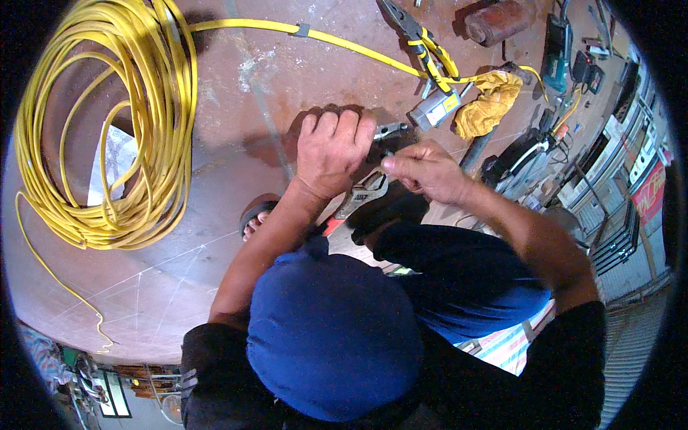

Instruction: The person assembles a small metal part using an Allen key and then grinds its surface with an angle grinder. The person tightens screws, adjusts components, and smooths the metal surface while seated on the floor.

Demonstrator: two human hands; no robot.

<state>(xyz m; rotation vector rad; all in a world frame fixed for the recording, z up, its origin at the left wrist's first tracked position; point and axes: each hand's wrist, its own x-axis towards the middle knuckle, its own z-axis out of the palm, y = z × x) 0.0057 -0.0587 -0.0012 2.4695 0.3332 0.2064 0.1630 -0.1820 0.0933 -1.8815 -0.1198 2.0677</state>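
My left hand (333, 147) is closed in a fist over the brown surface, around a tool that its fingers largely hide. A silver metal end (391, 130) sticks out beside its knuckles. To its right, my right hand (430, 172) has thumb and fingers pressed together on a small dark piece, too small to name. Below and between the hands lies a silver metal part (360, 195) with dark marking; whether it belongs to the held tool I cannot tell. Pliers with yellow and black handles (430, 54) rest beyond my hands, next to a grey box with a yellow label (436, 109).
A large coil of yellow cable (175, 143) lies at left, over a white paper (115, 165); its cable runs across the far side. A crumpled yellow cloth or glove (491, 104), a rusty cylinder (499, 23) and a green power tool (556, 57) lie at far right. My knees are close below.
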